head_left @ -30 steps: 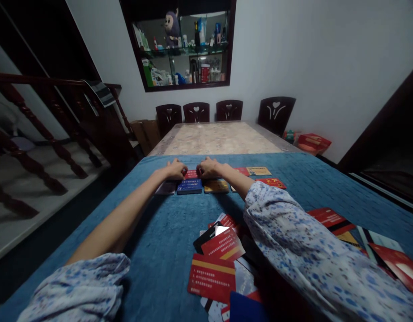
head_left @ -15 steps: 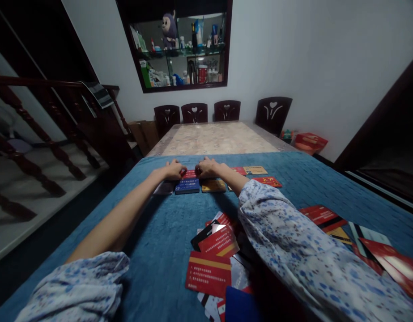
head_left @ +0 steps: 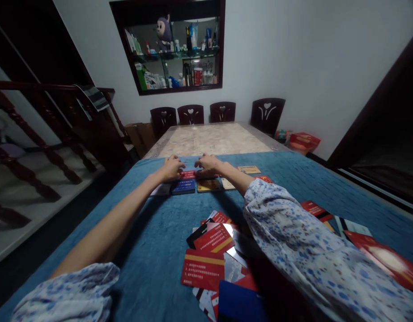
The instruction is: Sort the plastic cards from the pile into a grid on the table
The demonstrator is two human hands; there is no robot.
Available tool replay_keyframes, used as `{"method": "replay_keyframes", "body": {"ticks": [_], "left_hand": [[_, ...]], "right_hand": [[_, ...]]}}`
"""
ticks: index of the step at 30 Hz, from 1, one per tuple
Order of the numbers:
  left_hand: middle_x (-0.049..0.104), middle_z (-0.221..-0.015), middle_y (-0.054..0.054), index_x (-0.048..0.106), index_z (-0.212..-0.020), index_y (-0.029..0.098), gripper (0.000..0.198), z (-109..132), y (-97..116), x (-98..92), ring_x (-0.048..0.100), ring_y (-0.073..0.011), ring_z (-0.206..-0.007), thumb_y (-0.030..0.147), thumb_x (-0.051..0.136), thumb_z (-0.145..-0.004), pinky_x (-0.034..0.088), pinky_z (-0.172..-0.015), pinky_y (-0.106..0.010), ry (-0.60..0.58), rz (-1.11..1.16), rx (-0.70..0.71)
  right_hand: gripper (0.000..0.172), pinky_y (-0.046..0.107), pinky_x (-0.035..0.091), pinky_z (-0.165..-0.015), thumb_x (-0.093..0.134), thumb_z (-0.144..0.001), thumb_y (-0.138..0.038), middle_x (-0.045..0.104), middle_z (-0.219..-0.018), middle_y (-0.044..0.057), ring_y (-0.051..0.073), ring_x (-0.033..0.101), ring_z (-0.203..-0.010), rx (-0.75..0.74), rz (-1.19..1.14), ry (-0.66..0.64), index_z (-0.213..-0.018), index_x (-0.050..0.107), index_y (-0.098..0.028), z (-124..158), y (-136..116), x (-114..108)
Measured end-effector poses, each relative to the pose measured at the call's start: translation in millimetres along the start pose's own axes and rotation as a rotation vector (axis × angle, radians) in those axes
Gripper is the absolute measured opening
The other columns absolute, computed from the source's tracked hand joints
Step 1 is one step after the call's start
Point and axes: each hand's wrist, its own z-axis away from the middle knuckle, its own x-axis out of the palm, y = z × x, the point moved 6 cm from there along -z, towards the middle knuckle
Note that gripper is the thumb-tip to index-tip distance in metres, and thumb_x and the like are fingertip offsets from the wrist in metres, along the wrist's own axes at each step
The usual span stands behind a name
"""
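Note:
A small stack of red cards [head_left: 187, 175] lies in the far row on the blue cloth, between my two hands. My left hand [head_left: 172, 168] is at its left end, fingers apart and curved. At the right end hovers my right hand [head_left: 208, 165], its fingers also spread and bent; neither hand grips the stack. In front sit a blue card stack [head_left: 183, 187], a gold card stack [head_left: 208, 185] and a cream card [head_left: 227, 184]. A pale card [head_left: 160, 190] shows partly under my left wrist. Behind my right forearm lies a yellowish card [head_left: 249, 170].
A loose heap of cards, with a red card [head_left: 202, 269] and a dark blue card [head_left: 241, 304] on top, lies nearer me. More cards [head_left: 384, 255] are scattered at the right. Dark chairs [head_left: 223, 112] stand beyond the table [head_left: 219, 136]; a stair railing [head_left: 41, 165] is left.
Both hands have loosened from the ends of the red stack, fingers lifting and spreading slightly. The camera view has shifted a little, so the scene sits further left.

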Motion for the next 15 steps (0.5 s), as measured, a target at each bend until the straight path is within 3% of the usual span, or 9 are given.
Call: {"method": "replay_keyframes", "body": {"ticks": [5, 9, 15], "left_hand": [[0.069, -0.096, -0.011, 0.075, -0.091, 0.02, 0.026, 7, 23, -13.0, 0.047, -0.0307, -0.112, 0.018, 0.055, -0.075, 0.037, -0.096, -0.045, 0.063, 0.028, 0.078], [0.068, -0.096, -0.013, 0.075, -0.09, 0.018, 0.026, 14, 50, -21.8, 0.05, -0.0297, -0.108, 0.017, 0.05, -0.082, 0.038, -0.093, -0.043, 0.108, 0.023, 0.118], [0.068, -0.097, -0.013, 0.074, -0.088, 0.018, 0.023, 25, 93, -22.9, 0.05, -0.0301, -0.108, 0.014, 0.052, -0.081, 0.039, -0.089, -0.042, 0.121, 0.015, 0.197]], "right_hand": [[0.029, 0.035, 0.042, -0.087, 0.056, -0.093, -0.037, 0.073, -0.112, 0.01, 0.029, 0.056, -0.115, 0.019, 0.05, 0.04, -0.108, 0.075, -0.021, 25, 6, -15], [0.027, 0.032, 0.04, -0.08, 0.053, -0.093, -0.032, 0.075, -0.106, 0.011, 0.026, 0.062, -0.106, 0.034, 0.085, 0.058, -0.102, 0.076, -0.021, 48, 10, -20], [0.025, 0.03, 0.037, -0.075, 0.053, -0.09, -0.024, 0.076, -0.102, 0.009, 0.025, 0.062, -0.103, 0.034, 0.104, 0.058, -0.101, 0.076, -0.021, 85, 14, -19]]}}
